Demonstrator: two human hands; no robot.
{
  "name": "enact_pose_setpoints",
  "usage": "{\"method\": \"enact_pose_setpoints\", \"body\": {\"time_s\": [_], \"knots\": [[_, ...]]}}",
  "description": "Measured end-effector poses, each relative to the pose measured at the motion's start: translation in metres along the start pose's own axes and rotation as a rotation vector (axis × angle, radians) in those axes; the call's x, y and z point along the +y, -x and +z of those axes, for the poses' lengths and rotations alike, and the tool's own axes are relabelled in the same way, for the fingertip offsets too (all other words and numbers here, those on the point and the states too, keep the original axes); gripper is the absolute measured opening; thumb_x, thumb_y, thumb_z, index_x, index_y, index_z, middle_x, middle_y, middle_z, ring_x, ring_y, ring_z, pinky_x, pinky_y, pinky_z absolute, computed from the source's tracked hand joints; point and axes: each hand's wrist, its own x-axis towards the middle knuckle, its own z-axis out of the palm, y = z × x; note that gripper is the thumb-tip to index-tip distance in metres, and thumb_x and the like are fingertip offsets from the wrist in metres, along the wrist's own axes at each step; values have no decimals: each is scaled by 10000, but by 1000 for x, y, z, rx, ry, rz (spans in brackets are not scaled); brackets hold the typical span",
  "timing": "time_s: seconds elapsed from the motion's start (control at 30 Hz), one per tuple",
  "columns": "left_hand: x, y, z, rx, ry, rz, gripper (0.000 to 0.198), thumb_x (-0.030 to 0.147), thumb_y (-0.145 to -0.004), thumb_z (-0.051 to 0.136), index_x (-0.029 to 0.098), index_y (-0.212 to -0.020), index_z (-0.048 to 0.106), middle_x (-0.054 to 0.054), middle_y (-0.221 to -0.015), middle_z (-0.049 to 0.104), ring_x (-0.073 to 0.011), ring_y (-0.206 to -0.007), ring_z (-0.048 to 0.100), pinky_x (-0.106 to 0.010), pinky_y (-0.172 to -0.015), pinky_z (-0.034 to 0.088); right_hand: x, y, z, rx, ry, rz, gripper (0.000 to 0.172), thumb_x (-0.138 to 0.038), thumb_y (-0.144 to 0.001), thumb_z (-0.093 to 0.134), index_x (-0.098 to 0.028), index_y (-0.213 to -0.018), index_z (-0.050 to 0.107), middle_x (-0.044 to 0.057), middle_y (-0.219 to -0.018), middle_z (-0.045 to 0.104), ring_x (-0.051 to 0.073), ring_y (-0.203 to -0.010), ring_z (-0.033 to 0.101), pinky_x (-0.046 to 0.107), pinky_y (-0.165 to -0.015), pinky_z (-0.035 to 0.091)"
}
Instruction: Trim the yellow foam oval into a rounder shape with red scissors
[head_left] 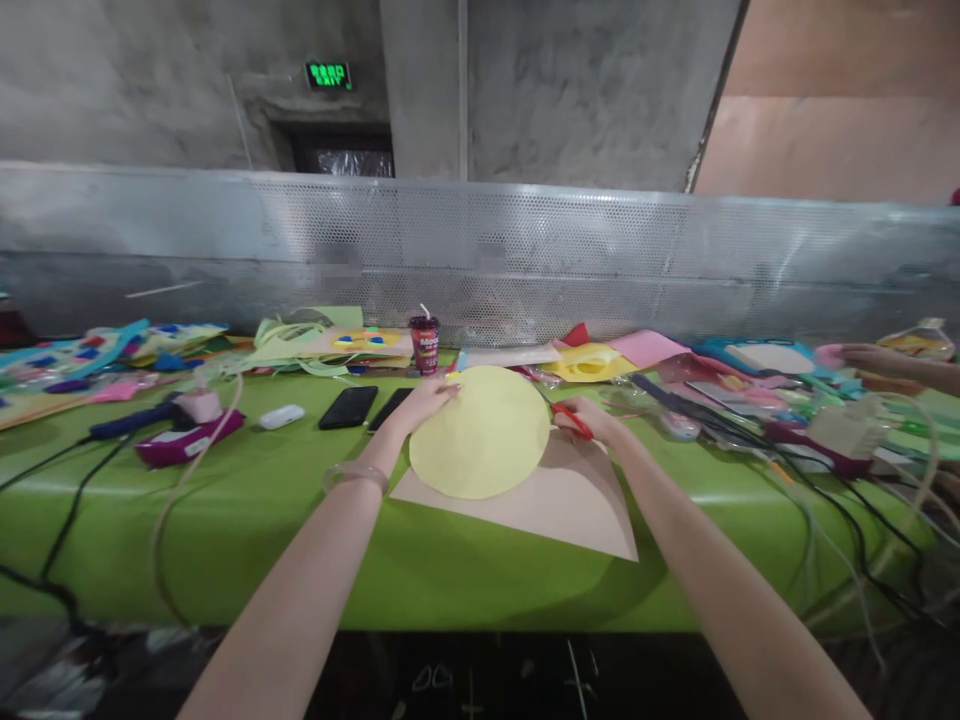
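Observation:
A round pale yellow paper disc (480,435) is held up in front of me over the table. My left hand (433,398) grips its upper left edge, fingers closed on it. At the disc's right edge, my right hand (592,415) is closed round red-handled scissors (574,423); whether their blades are apart I cannot tell. Beneath the disc lies a sheet of pale pink paper (577,500), with a curved right side and a corner over the table's front edge.
A dark red drink cup (425,345) with a straw stands behind the disc. Left are a black phone (348,408), a white case (282,417) and a glue gun (139,417). Cables and craft scraps crowd the right, where another person's hand (874,358) shows. The green tablecloth (262,530) drops in front.

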Motion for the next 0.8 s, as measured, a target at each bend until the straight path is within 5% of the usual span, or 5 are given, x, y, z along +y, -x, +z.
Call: {"method": "enact_pose_setpoints", "body": {"time_s": [0.33, 0.8], "knots": [[-18, -11, 0, -57, 62, 30, 403, 478, -727, 484, 128, -856, 638, -90, -854, 663, -210, -704, 611, -283, -600, 458, -1, -1, 1, 7, -39, 46, 75, -232, -639, 474, -162, -619, 492, -31, -430, 484, 114, -398, 465, 223, -389, 358], [-12, -6, 0, -65, 76, 24, 402, 482, -717, 502, 127, -847, 639, -98, -903, 660, -219, -728, 616, -291, -617, 470, -4, 1, 0, 19, 33, 12, 99, -244, -649, 475, -164, -596, 498, -9, -471, 514, 120, -422, 480, 222, -392, 364]]}}
